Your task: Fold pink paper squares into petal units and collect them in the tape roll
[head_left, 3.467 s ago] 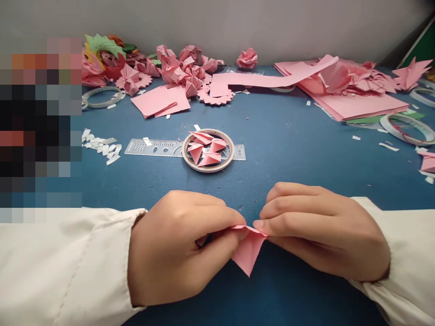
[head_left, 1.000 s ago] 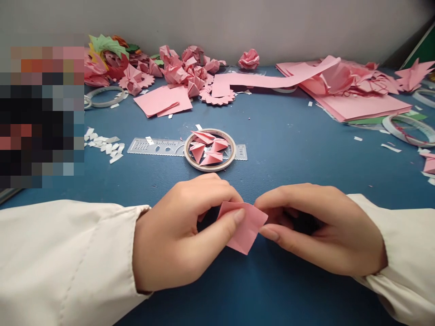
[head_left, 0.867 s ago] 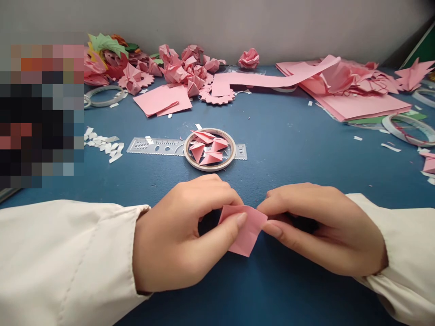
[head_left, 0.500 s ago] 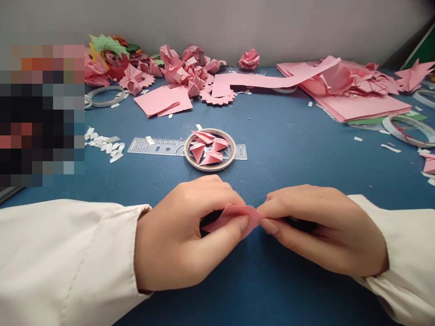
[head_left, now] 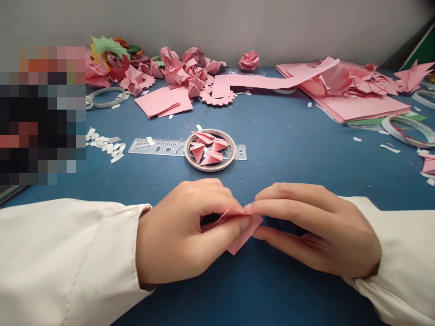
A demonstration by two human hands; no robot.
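Just in front of me, my left hand (head_left: 190,231) pinches a small folded piece of pink paper (head_left: 240,240) between thumb and fingers. One corner of the paper points down toward me, and part of it is hidden behind the thumb. At the paper's right corner is my right hand (head_left: 316,226), its thumb and index finger parted. The index fingertip is at the upper edge and the thumb tip beside the lower right edge. Beyond my hands, a tape roll (head_left: 232,156) lies on a clear plastic ruler (head_left: 159,147), with several folded pink paper pieces (head_left: 212,157) inside its ring.
Folded pink paper flowers (head_left: 190,68) are heaped at the back, beside pink sheets (head_left: 163,102). More pink paper (head_left: 370,106) is stacked at the back right, near another tape roll (head_left: 408,131). White scraps (head_left: 108,145) lie at left, beside a blurred-out patch.
My right thumb and index finger have parted from their pinch on the paper's right corner. The paper has turned in my left hand, so a corner now hangs lower.
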